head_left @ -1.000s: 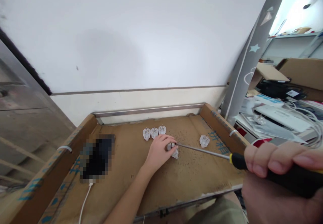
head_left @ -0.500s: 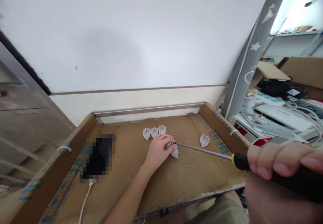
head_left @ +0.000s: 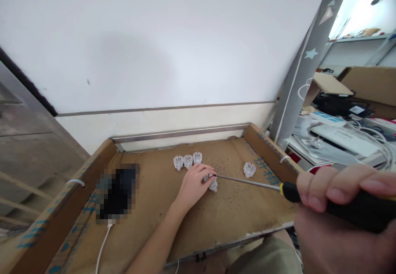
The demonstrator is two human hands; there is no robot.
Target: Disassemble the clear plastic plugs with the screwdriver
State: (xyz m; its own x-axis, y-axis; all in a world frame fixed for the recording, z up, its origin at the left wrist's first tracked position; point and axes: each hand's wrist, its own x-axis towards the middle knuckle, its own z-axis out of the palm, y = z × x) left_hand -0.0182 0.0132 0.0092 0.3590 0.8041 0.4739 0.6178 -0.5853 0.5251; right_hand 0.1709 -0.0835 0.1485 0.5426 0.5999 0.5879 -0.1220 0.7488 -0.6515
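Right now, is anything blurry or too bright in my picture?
In the head view, the right hand looks soft and blurry, very near the camera; blocky squares hide the dark thing at left; the far background at top right glows almost white; a faint shadow darkens the white wall.

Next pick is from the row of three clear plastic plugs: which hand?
Left, probably. The left hand is right beside the row of plugs, but would first have to release the clear plastic plug it holds. The right hand is farther off, gripping a black-and-yellow-handled, metal-shafted screwdriver.
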